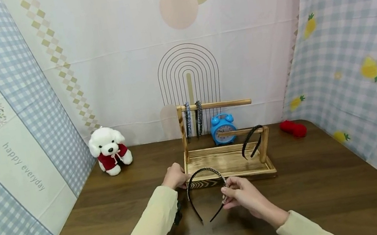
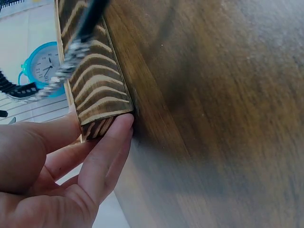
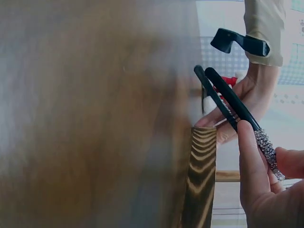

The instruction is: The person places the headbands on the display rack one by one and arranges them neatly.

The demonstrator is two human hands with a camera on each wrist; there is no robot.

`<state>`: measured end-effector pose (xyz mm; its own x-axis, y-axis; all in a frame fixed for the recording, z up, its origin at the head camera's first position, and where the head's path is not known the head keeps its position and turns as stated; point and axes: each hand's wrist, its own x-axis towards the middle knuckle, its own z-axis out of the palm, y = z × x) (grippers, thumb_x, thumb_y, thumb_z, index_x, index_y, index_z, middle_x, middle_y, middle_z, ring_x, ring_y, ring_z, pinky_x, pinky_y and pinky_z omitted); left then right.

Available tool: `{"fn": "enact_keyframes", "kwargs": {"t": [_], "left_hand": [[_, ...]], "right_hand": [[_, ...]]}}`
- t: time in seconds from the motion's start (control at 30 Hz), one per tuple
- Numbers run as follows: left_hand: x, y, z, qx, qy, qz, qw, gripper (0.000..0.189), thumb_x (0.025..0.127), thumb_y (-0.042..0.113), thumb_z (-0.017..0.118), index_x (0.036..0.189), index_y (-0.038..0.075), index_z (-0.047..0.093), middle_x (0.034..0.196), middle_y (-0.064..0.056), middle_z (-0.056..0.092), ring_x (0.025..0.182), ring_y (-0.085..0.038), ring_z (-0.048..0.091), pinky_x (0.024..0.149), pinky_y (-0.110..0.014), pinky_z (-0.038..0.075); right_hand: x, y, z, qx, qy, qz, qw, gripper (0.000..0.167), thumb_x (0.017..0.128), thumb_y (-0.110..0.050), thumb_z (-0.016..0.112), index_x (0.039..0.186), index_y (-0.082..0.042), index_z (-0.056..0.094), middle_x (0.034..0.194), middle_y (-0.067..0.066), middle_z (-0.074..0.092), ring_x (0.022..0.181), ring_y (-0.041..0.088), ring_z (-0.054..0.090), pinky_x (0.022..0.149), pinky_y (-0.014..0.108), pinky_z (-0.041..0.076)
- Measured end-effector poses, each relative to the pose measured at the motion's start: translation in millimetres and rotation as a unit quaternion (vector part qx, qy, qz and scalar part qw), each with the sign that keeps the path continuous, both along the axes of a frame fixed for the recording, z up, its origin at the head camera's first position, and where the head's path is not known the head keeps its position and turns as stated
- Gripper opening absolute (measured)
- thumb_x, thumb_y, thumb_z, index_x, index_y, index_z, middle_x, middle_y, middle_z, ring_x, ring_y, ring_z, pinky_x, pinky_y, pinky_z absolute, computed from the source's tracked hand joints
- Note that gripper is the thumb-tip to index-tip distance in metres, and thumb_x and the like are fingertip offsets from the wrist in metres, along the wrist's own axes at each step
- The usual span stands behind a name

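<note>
Between thumb and fingers, my right hand (image 1: 241,194) pinches one side of a black headband (image 1: 190,196) with sparkling stones, its two ends pointing down. The headband is held in front of a wooden stand (image 1: 232,180) with a tray base and two bars. At the stand's near left corner, my left hand (image 2: 61,166) grips the tray end, thumb near the top edge and fingertips low on the side. Two sparkly headbands (image 1: 199,118) hang on the tall bar. A dark headband (image 1: 247,143) hangs on the lower right bar.
A blue alarm clock (image 1: 224,138) stands behind the stand. To the left sits a white toy dog (image 1: 108,141) in a red top. A red, soft-looking object (image 1: 293,129) lies at the back right of the brown table (image 1: 330,185). Patterned cloths hang around the table.
</note>
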<state>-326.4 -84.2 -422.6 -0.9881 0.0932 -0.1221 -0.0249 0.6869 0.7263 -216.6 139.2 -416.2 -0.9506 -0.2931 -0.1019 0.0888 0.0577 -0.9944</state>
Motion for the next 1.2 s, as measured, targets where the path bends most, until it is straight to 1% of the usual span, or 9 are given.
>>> {"fn": "enact_keyframes", "kwargs": {"t": [0.13,0.27,0.47,0.53,0.6,0.7,0.8,0.97,1.2], "left_hand": [[0.5,-0.5,0.3,-0.006,-0.002,0.000,1.0000,0.028,0.089,0.009,0.071,0.064,0.001,0.064,0.067,-0.018,0.065,0.055,-0.026,0.070,0.055,-0.033,0.061],[0.6,-1.0,0.5,-0.008,-0.004,-0.001,1.0000,0.026,0.090,0.010,0.071,0.067,-0.001,0.066,0.068,-0.016,0.064,0.056,-0.026,0.071,0.056,-0.033,0.061],[0.2,-0.3,1.7,-0.001,-0.007,-0.001,1.0000,0.034,0.089,0.010,0.072,0.059,0.004,0.057,0.053,-0.006,0.050,0.055,-0.026,0.070,0.056,-0.033,0.061],[0.3,0.0,2.3,0.002,-0.007,-0.001,1.0000,0.032,0.089,0.009,0.072,0.061,0.004,0.057,0.053,-0.005,0.048,0.056,-0.026,0.070,0.056,-0.034,0.061],[0.5,-0.2,2.6,0.005,-0.009,-0.001,0.9999,0.027,0.089,0.008,0.071,0.065,0.001,0.061,0.058,-0.007,0.053,0.057,-0.026,0.070,0.057,-0.034,0.061],[0.9,-0.5,2.9,0.005,-0.009,-0.001,0.9999,0.020,0.090,0.009,0.071,0.075,-0.004,0.067,0.073,-0.015,0.062,0.058,-0.027,0.071,0.058,-0.034,0.062],[0.6,-0.7,2.3,0.003,-0.008,0.000,1.0000,0.020,0.090,0.009,0.071,0.076,-0.005,0.068,0.079,-0.020,0.065,0.058,-0.027,0.071,0.058,-0.034,0.062],[0.0,-0.6,0.5,0.000,-0.006,-0.001,1.0000,0.022,0.089,0.010,0.072,0.072,-0.003,0.066,0.077,-0.019,0.064,0.057,-0.026,0.071,0.056,-0.033,0.061],[-0.2,0.4,0.4,0.006,-0.008,0.005,0.9999,0.020,0.089,0.008,0.072,0.074,-0.006,0.068,0.068,-0.015,0.061,0.057,-0.027,0.071,0.057,-0.034,0.061]], "right_hand": [[-2.5,2,2.0,-0.010,0.014,-0.021,0.9996,0.010,0.099,-0.005,0.055,0.093,0.003,0.051,0.083,0.010,0.063,0.073,0.019,0.066,0.075,0.039,0.062],[-4.2,4,3.9,-0.011,0.044,-0.043,0.9980,0.013,0.099,-0.005,0.056,0.093,0.005,0.049,0.083,0.010,0.062,0.075,0.021,0.067,0.077,0.044,0.062],[-6.9,5,7.4,0.004,0.078,-0.077,0.9939,0.013,0.097,-0.002,0.057,0.094,0.008,0.050,0.084,0.012,0.062,0.077,0.025,0.068,0.075,0.043,0.062],[-8.5,5,7.7,0.008,0.085,-0.087,0.9926,0.012,0.097,-0.001,0.057,0.093,0.008,0.051,0.085,0.013,0.062,0.077,0.025,0.068,0.073,0.041,0.063],[-10.4,5,7.5,0.008,0.088,-0.097,0.9914,0.011,0.097,0.000,0.057,0.092,0.008,0.051,0.085,0.015,0.062,0.076,0.024,0.067,0.073,0.040,0.063],[-14.1,5,6.6,0.011,0.093,-0.111,0.9894,0.010,0.096,0.003,0.057,0.090,0.007,0.050,0.087,0.019,0.061,0.075,0.023,0.067,0.072,0.041,0.063],[-17.4,6,6.2,0.019,0.102,-0.121,0.9871,0.011,0.096,0.003,0.057,0.089,0.007,0.050,0.088,0.020,0.060,0.075,0.022,0.066,0.073,0.044,0.062],[-22.0,9,6.1,0.039,0.129,-0.131,0.9822,0.013,0.096,0.000,0.060,0.089,0.006,0.051,0.089,0.022,0.061,0.074,0.021,0.067,0.072,0.043,0.062],[-27.7,12,7.8,0.078,0.179,-0.146,0.9698,0.012,0.096,-0.005,0.061,0.092,0.004,0.056,0.089,0.024,0.065,0.075,0.024,0.069,0.070,0.039,0.063]]}}
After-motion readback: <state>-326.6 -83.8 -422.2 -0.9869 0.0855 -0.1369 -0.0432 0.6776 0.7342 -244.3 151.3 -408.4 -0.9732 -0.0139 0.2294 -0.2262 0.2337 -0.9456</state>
